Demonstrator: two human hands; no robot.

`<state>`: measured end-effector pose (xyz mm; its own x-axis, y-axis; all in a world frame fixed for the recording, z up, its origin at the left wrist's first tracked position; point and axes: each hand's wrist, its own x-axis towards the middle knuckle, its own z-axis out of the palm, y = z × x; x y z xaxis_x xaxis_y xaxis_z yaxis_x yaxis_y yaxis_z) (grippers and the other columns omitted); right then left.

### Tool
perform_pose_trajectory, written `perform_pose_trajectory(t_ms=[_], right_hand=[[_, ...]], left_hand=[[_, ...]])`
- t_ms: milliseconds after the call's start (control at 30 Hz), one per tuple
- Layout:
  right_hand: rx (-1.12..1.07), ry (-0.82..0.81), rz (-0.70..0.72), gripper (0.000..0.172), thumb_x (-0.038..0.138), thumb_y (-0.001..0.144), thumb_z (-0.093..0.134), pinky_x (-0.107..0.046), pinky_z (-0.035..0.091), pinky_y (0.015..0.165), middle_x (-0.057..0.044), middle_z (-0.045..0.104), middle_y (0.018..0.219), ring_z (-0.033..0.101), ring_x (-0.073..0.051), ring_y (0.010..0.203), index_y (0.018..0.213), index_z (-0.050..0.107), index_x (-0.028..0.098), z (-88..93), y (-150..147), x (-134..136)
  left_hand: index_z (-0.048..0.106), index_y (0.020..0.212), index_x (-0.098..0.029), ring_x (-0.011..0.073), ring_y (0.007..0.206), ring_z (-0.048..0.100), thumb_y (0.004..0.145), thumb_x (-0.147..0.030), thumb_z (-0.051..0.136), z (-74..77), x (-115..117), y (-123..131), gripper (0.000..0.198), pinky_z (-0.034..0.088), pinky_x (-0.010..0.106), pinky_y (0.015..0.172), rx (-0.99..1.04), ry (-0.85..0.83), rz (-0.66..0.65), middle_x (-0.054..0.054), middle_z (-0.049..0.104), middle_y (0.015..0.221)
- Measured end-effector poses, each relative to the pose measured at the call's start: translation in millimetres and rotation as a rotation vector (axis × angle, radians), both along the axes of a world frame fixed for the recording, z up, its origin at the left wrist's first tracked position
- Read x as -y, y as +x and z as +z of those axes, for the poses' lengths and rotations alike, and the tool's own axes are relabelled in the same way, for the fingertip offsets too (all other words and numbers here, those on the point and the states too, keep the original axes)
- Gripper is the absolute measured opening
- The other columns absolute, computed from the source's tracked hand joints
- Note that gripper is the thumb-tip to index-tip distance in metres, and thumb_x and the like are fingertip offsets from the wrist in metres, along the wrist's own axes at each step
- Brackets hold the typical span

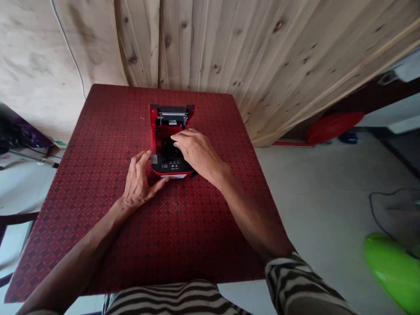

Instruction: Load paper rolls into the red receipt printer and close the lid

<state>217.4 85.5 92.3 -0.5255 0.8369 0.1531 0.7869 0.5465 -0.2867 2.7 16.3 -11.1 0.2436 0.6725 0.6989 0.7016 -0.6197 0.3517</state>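
A red and black label printer (173, 166) stands on the table with its lid (172, 114) raised at the back. The dark inside is exposed, and several small buttons or lights show on the black front panel. My left hand (138, 177) holds the printer's front left corner, fingers against the side and thumb along the front edge. Over the open compartment is my right hand (198, 151), its fingers bent down and drawn together. Whatever is between those fingertips, if anything, is too dark and small to make out.
The table (138, 253) has a red patterned cover and stands against a wooden plank wall (210, 48). A green rounded object (390, 271) sits on the floor at the right. At the left edge is a dark chair part (16, 218).
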Motion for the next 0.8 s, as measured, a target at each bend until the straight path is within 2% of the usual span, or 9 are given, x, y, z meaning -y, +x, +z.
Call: perform_pose_trajectory(t_ms=[133, 300, 467, 600, 800], right_hand=[[0.237, -0.095, 0.031, 0.024, 0.012, 0.104, 0.056, -0.039, 0.053, 0.096, -0.018, 0.08, 0.114, 0.075, -0.027, 0.105, 0.111, 0.078, 0.009, 4.1, -24, -26], [0.339, -0.09, 0.059, 0.028, 0.005, 0.101, 0.052, -0.036, 0.055, 0.086, -0.019, 0.076, 0.121, 0.076, -0.026, 0.105, 0.118, 0.075, 0.008, -0.9, -34, -34], [0.39, -0.056, 0.076, 0.03, 0.004, 0.1, 0.049, -0.036, 0.056, 0.091, -0.019, 0.073, 0.125, 0.074, -0.027, 0.109, 0.118, 0.073, 0.007, -5.6, -38, -35], [0.416, -0.055, 0.077, 0.028, 0.006, 0.099, 0.052, -0.038, 0.056, 0.094, -0.02, 0.074, 0.126, 0.074, -0.03, 0.113, 0.12, 0.071, 0.007, 5.1, -41, -28], [0.418, -0.011, -0.034, 0.027, 0.012, 0.1, 0.055, -0.041, 0.057, 0.079, -0.019, 0.08, 0.107, 0.078, -0.033, 0.097, 0.12, 0.072, 0.011, 30.3, -39, -8]], left_hand=[[0.029, 0.163, -0.014, 0.033, 0.132, 0.059, 0.092, -0.047, 0.079, -2.7, 1, 0, 0.093, 0.061, 0.049, 0.106, 0.013, -0.031, -0.015, 0.022, 0.056, 0.14], [0.03, 0.162, -0.015, 0.0324, 0.134, 0.058, 0.095, -0.046, 0.075, 0.7, 2, 1, 0.087, 0.061, 0.049, 0.108, 0.026, -0.052, -0.03, 0.021, 0.056, 0.141], [0.027, 0.163, -0.015, 0.032, 0.135, 0.058, 0.096, -0.047, 0.074, 0.2, 2, 2, 0.088, 0.062, 0.05, 0.109, 0.023, -0.038, -0.032, 0.021, 0.056, 0.141], [0.029, 0.162, -0.015, 0.032, 0.134, 0.059, 0.095, -0.049, 0.074, -1.1, 2, 3, 0.087, 0.062, 0.05, 0.109, 0.027, -0.056, -0.026, 0.021, 0.056, 0.14], [0.029, 0.162, -0.016, 0.0316, 0.134, 0.059, 0.096, -0.05, 0.073, 0.0, 2, 2, 0.086, 0.062, 0.049, 0.108, 0.03, -0.065, -0.04, 0.021, 0.056, 0.141]])
